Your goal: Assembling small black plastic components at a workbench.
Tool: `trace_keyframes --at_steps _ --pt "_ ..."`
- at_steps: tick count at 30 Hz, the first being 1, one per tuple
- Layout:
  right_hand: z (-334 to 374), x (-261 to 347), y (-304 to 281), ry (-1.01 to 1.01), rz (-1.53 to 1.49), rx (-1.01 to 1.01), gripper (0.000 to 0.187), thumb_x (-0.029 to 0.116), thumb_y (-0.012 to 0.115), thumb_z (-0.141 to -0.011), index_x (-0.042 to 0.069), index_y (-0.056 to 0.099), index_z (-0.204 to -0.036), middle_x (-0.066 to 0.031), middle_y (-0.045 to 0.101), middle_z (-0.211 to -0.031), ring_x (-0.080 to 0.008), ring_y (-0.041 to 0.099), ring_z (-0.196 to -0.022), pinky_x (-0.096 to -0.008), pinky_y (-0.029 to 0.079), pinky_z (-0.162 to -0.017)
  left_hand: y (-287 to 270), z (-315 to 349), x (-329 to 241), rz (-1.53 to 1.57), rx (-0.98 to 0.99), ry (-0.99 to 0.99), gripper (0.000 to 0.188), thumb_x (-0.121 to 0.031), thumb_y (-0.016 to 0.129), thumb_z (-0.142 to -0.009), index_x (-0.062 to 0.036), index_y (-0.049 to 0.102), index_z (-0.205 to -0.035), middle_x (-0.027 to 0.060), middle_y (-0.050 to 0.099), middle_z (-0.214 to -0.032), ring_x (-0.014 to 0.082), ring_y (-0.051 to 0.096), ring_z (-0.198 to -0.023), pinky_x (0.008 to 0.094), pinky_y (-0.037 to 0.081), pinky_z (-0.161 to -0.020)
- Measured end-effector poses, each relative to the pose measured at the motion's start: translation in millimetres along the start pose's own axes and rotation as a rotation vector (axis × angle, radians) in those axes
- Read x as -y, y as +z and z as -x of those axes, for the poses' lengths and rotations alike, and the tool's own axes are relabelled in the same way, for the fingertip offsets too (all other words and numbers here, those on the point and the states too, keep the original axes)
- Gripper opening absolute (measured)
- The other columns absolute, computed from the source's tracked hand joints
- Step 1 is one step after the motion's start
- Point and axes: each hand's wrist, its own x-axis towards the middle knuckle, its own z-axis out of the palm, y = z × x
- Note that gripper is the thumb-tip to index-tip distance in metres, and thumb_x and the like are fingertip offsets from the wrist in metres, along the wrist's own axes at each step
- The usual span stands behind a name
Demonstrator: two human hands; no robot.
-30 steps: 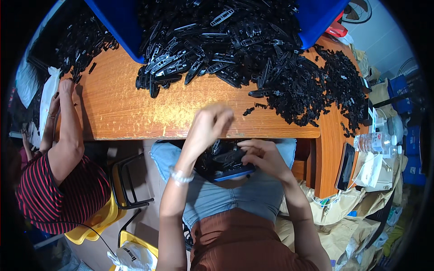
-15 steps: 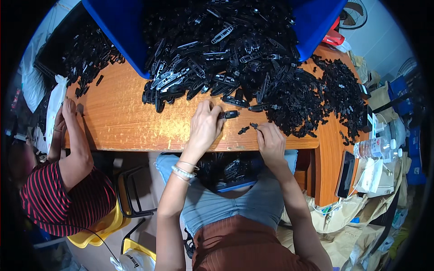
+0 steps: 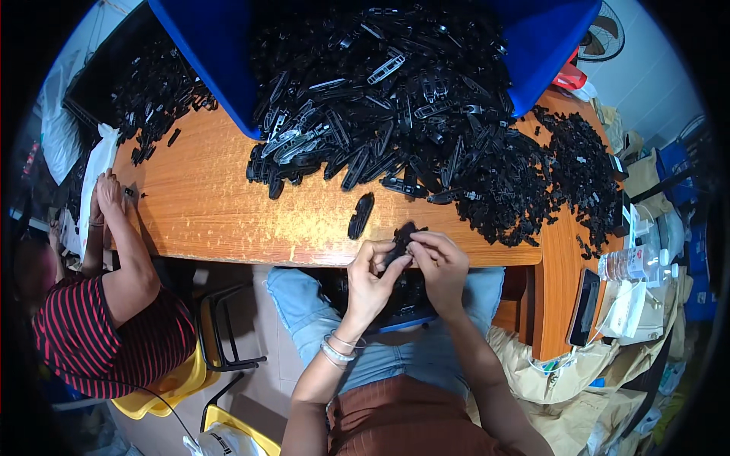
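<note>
Close together at the table's front edge, my two hands work on one dark, elongated black plastic part [image 3: 403,237], which is slightly blurred. My left hand [image 3: 371,280] is closed, thumb and fingers gripping the part's lower end. From the right side my right hand [image 3: 442,267] pinches at it; whether a small piece sits between those fingertips I cannot tell. A loose oblong black plastic piece [image 3: 361,216] lies on the wood just beyond my left hand. Farther off, a big heap of oblong black plastic pieces [image 3: 380,114] spills onto the table.
A blue bin [image 3: 201,64] tipped toward me holds the heap. Small black parts [image 3: 502,190] are piled at right, near a phone [image 3: 584,308] and clear plastic bottles [image 3: 631,262]. At left, a person in a striped top [image 3: 114,327] works at the wooden table [image 3: 205,190].
My hands have come together nearer the table edge around a black part. The oblong piece lies apart beyond my left hand. The small pieces by my right hand have left the tabletop.
</note>
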Motion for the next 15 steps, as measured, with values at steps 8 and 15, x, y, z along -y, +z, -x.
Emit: trace_keyframes --at_steps 8,15 --pt "-10.5 -13.4 -0.9 -0.050 0.037 0.178 0.013 -0.010 0.062 -0.079 -0.007 0.065 -0.092 -0.0097 0.063 -0.094 -0.0148 0.062 -0.084 -0.0228 0.050 -0.073 -20.2 -14.8 -5.2 0.488 0.238 -0.263 0.052 0.013 0.063 -0.079 0.0026 0.042 -0.125 0.0119 0.063 -0.094 0.0154 0.065 -0.083 0.0235 0.054 -0.074" --pt "-13.9 -0.5 -9.5 -0.504 0.431 0.249 0.020 -0.007 0.067 -0.070 -0.001 0.066 -0.089 -0.0095 0.063 -0.086 -0.0257 0.059 -0.079 -0.0333 0.048 -0.070 -21.8 -11.7 -8.4 0.535 0.249 -0.350 0.024 0.010 0.063 -0.081 0.0062 0.053 -0.103 0.0152 0.066 -0.090 0.0216 0.069 -0.078 0.0270 0.059 -0.068"
